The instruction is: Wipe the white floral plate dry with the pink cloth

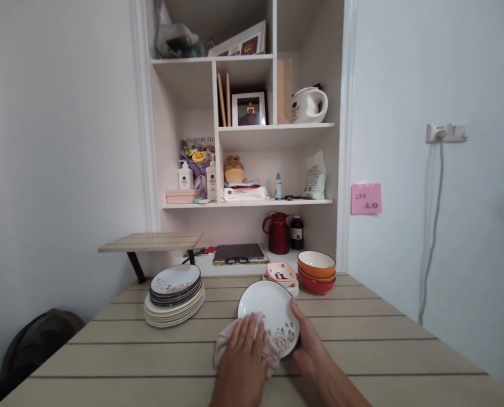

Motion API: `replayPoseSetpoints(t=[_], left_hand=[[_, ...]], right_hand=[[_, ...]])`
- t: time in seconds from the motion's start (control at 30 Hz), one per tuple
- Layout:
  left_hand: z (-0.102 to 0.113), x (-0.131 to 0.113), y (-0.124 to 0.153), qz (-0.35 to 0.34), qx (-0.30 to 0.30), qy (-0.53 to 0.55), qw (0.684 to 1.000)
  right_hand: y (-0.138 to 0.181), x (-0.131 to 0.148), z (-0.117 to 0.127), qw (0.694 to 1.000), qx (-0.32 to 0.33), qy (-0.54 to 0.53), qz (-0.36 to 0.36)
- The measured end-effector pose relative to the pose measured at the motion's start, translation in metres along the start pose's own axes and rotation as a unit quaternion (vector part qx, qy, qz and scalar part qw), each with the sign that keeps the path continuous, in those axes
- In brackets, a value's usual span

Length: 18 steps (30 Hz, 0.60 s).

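Observation:
A white plate (pixel 265 302) with a dark rim and brown floral print is tilted toward me above the table. My right hand (pixel 309 342) grips its right edge, thumb on the front and the other fingers hidden behind. Against the plate's lower left, my left hand (pixel 246 350) presses a pale pinkish cloth (pixel 224 342), its fingers lying fairly flat over it. The cloth bunches out around that hand and covers part of the plate's face.
Stacked plates (pixel 176 282) stand on the slatted table (pixel 383 345) at left. Behind the held plate are small dishes (pixel 281 272), with orange and red bowls (pixel 317 268) to their right. A raised wooden shelf (pixel 150 242) sits back left; a red jug (pixel 278 234) stands behind.

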<state>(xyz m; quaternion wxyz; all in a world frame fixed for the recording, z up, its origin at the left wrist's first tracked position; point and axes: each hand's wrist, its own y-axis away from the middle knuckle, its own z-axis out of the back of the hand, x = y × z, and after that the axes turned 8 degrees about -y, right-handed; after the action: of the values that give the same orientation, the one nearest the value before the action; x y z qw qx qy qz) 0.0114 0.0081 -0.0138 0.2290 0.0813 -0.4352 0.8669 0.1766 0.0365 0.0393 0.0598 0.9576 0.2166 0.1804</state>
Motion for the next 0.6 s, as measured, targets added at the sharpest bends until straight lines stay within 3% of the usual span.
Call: replayPoseSetpoints(t=[0.1, 0.23, 0.33, 0.43, 0.6], left_hand=[[0.016, 0.000, -0.004, -0.087, 0.031, 0.045, 0.995], [0.035, 0.006, -0.008, -0.116, 0.062, 0.089, 0.987], [0.042, 0.008, -0.009, -0.100, 0.079, 0.094, 0.987], [0.040, 0.009, -0.012, -0.074, 0.083, 0.067, 0.992], [0.022, 0.013, -0.014, 0.071, 0.056, -0.037, 0.995]], right_hand=[[0.005, 0.000, -0.002, 1.000, -0.001, 0.014, 0.003], [0.008, -0.023, -0.002, 0.994, -0.009, 0.061, -0.087], [0.008, -0.036, 0.000, 0.987, -0.028, 0.104, -0.123], [0.010, -0.037, -0.002, 0.989, -0.011, 0.108, -0.101], [0.010, -0.038, -0.008, 0.996, 0.030, 0.067, -0.047]])
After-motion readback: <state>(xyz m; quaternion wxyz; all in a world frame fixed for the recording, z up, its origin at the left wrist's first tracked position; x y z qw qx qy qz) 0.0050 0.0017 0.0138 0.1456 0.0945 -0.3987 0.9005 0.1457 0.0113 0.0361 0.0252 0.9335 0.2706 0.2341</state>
